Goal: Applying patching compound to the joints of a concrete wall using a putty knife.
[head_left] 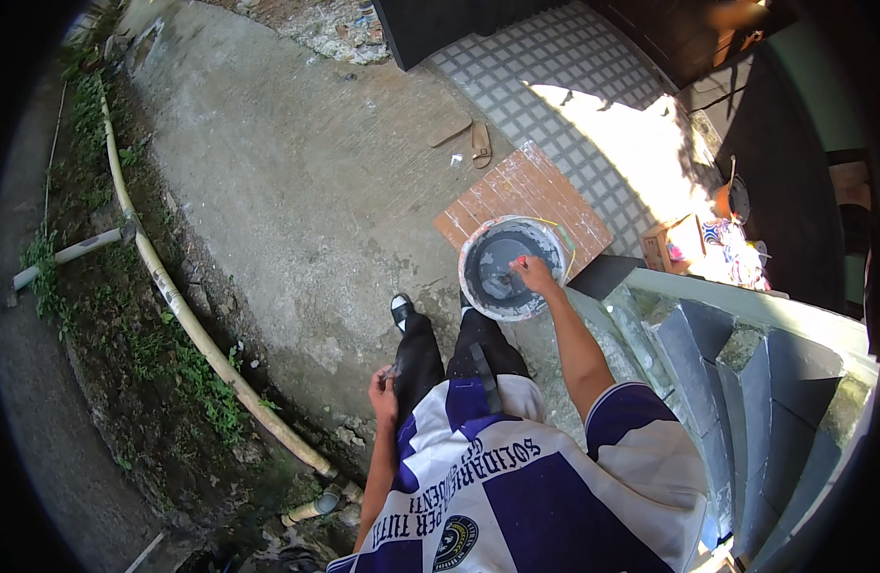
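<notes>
My right hand (533,275) is closed around a small tool with a red handle (522,261), reaching over the near right part of a round bucket. The tool's working end is too unclear to name. Grey paste or paint coats the inside of the bucket (464,250), whose pale rim is smeared. It stands partly on a brown slatted board (526,181). Down beside my left thigh hangs my left hand (384,392), fingers curled together. Whether it grips something small, I cannot make out.
A pair of brown sandals (480,145) lies on the concrete beyond the board. Grey-edged steps (693,344) rise at my right. A long pale pipe (177,296) borders the plants at left. An open cardboard box (674,244) sits near the patterned tiles (555,67).
</notes>
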Demonstrator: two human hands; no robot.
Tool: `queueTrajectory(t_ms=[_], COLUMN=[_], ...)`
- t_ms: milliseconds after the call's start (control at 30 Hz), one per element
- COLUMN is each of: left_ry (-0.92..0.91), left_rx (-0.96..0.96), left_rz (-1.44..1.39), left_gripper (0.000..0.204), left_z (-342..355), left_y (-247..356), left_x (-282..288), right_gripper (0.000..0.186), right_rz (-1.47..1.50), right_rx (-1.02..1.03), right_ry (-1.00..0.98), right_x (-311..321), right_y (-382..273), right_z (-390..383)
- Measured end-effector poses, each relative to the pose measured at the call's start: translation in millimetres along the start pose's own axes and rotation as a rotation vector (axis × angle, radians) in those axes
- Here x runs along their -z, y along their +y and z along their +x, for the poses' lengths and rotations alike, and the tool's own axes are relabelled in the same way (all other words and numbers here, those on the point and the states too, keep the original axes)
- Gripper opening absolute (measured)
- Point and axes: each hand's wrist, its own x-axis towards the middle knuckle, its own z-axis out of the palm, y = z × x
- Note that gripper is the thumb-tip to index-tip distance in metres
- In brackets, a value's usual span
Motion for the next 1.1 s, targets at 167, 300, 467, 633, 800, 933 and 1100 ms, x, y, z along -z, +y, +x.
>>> queueTrajectory(t_ms=[167,300,467,633,800,933,1100], left_ry=[0.006,0.017,0.034,0.117,0.176,0.224,0.241], left_rx=[-0.003,-0.023,-0.033,0.002,-0.003,0.036,0.039], left_rz=[0.027,0.026,0.045,-0.030,-0.024,-0.007,0.016], left_gripper=[0.018,0.019,0.020,0.021,0.019,0.018,0.018], left_z=[3.8,5.7,6.5,3.5,-8.4,-13.7,-21.1], left_y=[-0.3,-1.1,-0.8,5.4,0.7,1.6,-2.8], left_x=[-2.3,-2.7,0.9,7.8,17.6,21.5,28.5], right_gripper=[0.036,0.032,0.031,0.027,0.025,0.025,0.025], right_rz=[-0.003,0.025,0.182,-0.063,-0.171,-0.207,-0.246], right_rx=[0.094,0.023,-0.152,0.089,-0.019,-0.025,-0.120], right_ry=[0.184,0.056,-0.100,0.314,0.275,0.194,0.102], right_x=[-32.7,-30.7,4.9,-17.6,-53.1,-72.9,-86.3], right_y=[5.2,-12.0,-6.2,-1.8,-24.6,-23.8,-30.4], right_z=[-8.9,-21.0,-18.3,-26.0,-35.2,-35.5,-30.0])
